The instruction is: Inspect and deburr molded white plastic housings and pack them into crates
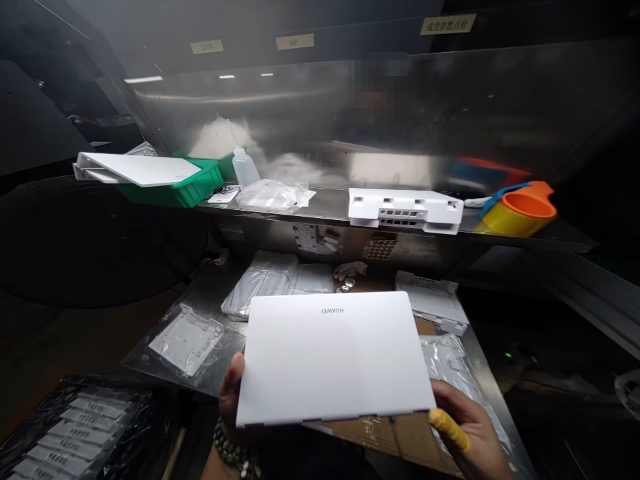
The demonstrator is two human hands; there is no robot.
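A white rectangular panel (333, 360) with upside-down HUAWEI lettering near its far edge is held up over the table. My left hand (233, 400), with a beaded bracelet at the wrist, grips its left edge; most of those fingers are hidden behind the panel. At the near right corner, my right hand (467, 427) is closed on the panel, with a yellow cover on one finger. Behind the panel lie plastic-wrapped packs (267, 280) and a bagged white part (187, 339). Another white part (433, 300) rests at the table's right.
On the metal shelf (330, 203) stand a green bin (200, 187), a squeeze bottle (245, 168), a white housing (405, 210) and an orange-and-yellow tape roll (523, 210). Stacked white parts (75, 433) fill a black-lined container at lower left. Cardboard (375, 437) lies beneath the panel.
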